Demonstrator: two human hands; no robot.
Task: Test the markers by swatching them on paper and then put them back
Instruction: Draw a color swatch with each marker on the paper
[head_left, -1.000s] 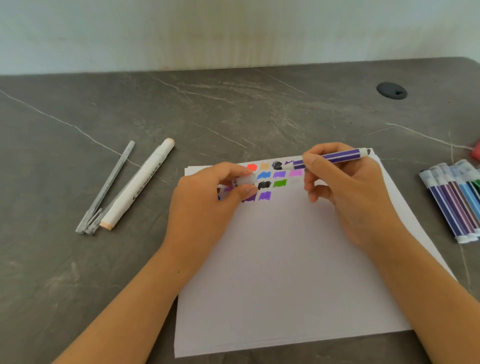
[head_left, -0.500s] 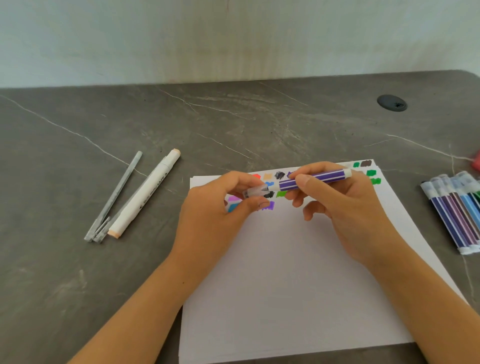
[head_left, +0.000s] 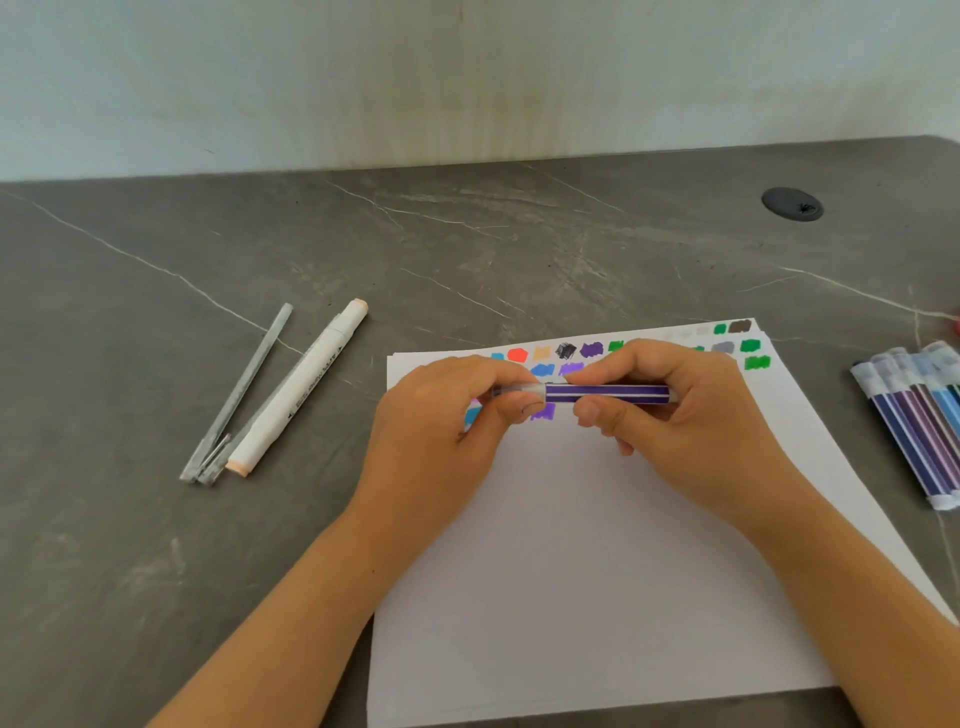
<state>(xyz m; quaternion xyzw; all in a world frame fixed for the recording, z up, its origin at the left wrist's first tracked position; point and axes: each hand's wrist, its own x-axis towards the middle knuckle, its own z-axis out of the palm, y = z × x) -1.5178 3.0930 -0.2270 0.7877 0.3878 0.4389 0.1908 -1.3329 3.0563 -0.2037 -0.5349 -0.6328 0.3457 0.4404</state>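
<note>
Gripping the purple marker (head_left: 608, 393) level above the paper (head_left: 597, 561) on the worktop (head_left: 156, 519), the right hand (head_left: 675, 415) has fingers closed on the barrel while the left hand (head_left: 441, 431) pinches the clear cap (head_left: 522, 389), which should be pushed straight on until seated before returning the marker to the marker pack (head_left: 919, 421).

A second ago my right hand (head_left: 691, 415) held the purple marker (head_left: 608, 393) bare-tipped and apart from the clear cap (head_left: 519, 391) in my left hand (head_left: 447, 415). Since then I've brought them together: the cap now sits on the marker's end, both hands lower over the paper (head_left: 597, 571).
</note>
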